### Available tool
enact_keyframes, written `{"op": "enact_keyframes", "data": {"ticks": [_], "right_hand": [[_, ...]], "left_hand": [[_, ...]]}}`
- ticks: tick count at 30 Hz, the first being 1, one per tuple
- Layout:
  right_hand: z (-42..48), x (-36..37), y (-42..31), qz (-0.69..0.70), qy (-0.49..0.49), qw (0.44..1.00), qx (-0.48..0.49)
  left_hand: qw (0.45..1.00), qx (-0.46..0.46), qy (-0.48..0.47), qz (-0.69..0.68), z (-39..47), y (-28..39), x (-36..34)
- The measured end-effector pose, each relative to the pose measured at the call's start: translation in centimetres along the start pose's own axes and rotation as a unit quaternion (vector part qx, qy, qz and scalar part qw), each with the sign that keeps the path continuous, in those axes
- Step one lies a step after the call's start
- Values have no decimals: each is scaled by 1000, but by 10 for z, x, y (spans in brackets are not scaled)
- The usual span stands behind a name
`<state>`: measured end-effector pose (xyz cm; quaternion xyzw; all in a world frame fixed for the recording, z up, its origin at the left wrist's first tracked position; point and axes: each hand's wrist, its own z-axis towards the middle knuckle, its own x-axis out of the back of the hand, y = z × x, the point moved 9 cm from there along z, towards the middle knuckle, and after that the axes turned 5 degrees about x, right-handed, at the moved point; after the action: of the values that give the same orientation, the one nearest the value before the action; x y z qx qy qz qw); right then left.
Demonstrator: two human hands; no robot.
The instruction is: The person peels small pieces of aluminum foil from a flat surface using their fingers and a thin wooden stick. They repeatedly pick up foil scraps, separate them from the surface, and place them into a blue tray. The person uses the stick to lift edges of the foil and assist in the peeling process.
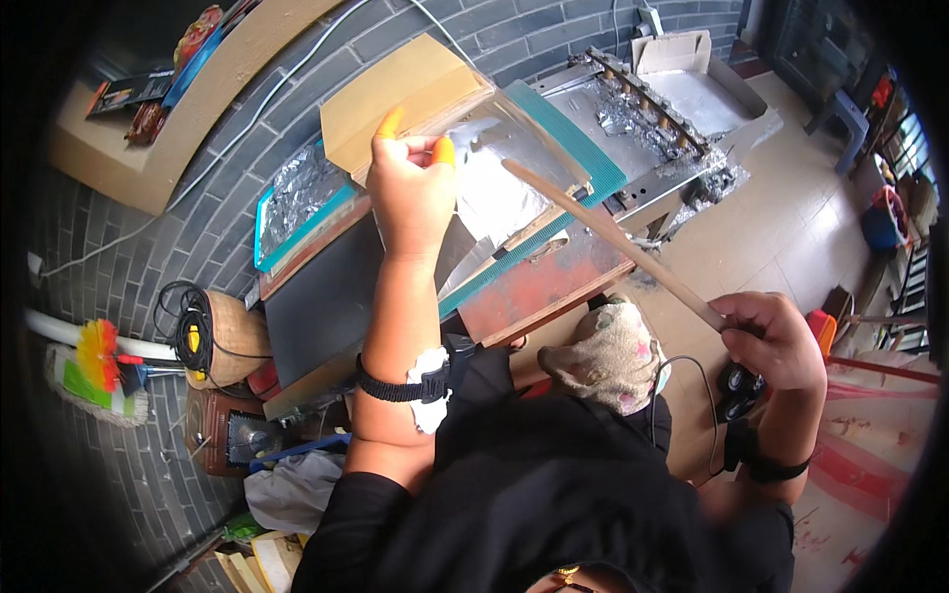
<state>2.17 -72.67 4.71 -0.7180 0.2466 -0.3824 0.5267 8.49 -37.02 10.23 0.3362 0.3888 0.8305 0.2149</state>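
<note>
My right hand (767, 341) grips one end of a long, thin wooden stick (615, 237). The stick slants up and left, and its far tip is over a stack of shiny silver foil sheets (497, 193). Above the left edge of the foil is my left hand (411, 185), with yellow-orange finger covers on the thumb and one finger. That finger points out while the others curl; whether they pinch a sheet cannot be made out. A tan cardboard flap (400, 96) rises behind this hand. Under the foil lies a ribbed teal board (571, 141).
A blue-rimmed tray of crumpled foil (304, 200) sits left, by the grey brick wall (460, 37). To the right, a metal frame with a roller bar (645, 104) holds foil scraps, beside an open cardboard box (697, 96). A patterned cloth (604, 356) covers my knee.
</note>
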Motion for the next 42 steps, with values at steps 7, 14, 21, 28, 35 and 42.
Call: {"op": "enact_keyframes", "data": {"ticks": [7,14,21,28,35,42], "right_hand": [[28,-29,4,-19,-32,998,49],[50,-39,2,-36,-45,996,69],[66,-52,6,34,-44,998,38],[86,-66,9,79,-48,996,9],[114,-81,8,55,-32,998,24],[139,-90,8,21,31,995,88]], "left_hand": [[998,-2,6,-68,1,-9,-1],[999,3,-8,-52,-6,-3,-9],[978,-18,-166,-126,-28,18,-38],[966,6,-127,-227,-32,17,5],[991,-22,-52,118,-49,-55,35],[963,11,-121,242,-74,-79,26]]}}
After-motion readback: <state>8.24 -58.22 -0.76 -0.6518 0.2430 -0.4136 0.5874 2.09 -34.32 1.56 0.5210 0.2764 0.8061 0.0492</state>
